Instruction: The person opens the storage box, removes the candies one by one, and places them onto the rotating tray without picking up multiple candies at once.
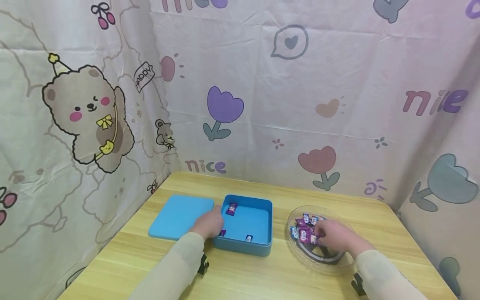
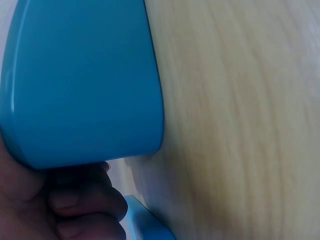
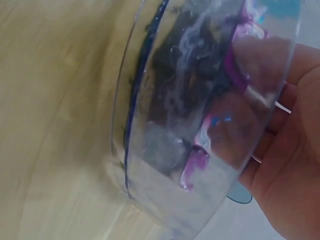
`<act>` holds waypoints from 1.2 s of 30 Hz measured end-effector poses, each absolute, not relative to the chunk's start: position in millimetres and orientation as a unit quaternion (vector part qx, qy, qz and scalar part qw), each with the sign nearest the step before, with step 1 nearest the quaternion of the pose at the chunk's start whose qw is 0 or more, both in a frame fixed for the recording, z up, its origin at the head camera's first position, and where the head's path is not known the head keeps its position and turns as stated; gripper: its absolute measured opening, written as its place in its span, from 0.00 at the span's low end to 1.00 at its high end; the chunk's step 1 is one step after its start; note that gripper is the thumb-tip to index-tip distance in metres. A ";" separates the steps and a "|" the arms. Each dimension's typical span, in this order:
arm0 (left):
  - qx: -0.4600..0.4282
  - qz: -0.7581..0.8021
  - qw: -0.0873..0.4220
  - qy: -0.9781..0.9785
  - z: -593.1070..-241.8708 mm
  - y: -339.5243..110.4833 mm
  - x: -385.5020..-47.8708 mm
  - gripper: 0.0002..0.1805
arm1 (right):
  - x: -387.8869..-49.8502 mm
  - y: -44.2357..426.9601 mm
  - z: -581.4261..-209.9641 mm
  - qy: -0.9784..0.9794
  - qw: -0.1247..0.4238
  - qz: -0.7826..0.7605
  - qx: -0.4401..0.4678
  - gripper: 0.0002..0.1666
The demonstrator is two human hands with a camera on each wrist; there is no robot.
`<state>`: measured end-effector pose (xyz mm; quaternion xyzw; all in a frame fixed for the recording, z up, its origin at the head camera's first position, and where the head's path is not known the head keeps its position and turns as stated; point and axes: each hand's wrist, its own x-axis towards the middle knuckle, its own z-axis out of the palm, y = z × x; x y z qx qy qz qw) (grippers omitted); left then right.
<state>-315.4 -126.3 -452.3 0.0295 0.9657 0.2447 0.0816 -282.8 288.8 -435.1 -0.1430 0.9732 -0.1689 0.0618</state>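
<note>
A blue open-topped box [image 1: 243, 247] stands mid-table, with a few wrapped candies inside, one a purple-wrapped candy [image 1: 231, 209]. My left hand [image 1: 210, 223] grips the box's left side, its thumb along the rim; the left wrist view shows curled fingers [image 2: 92, 202] by the box's outer wall. To the right is a clear round bowl [image 1: 300, 256] holding several purple, blue and white wrapped candies [image 1: 303, 234]. My right hand [image 1: 335, 235] reaches over the rim into it. Through the bowl's wall, its fingers [image 3: 232, 130] appear spread apart, touching the candies.
A flat light-blue lid [image 1: 178, 216] lies on the wooden table [image 1: 277, 279], left of the box. Patterned cloth [image 1: 262, 104] hangs behind and at both sides of the table. A dark cable [image 1: 73, 275] shows beyond the table's left edge.
</note>
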 end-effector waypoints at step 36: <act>0.024 0.257 0.085 0.962 -452.1 -128.4 -311.7 0.31 | -282.5 175.4 -390.7 0.948 -0.004 -0.147 -0.283 0.10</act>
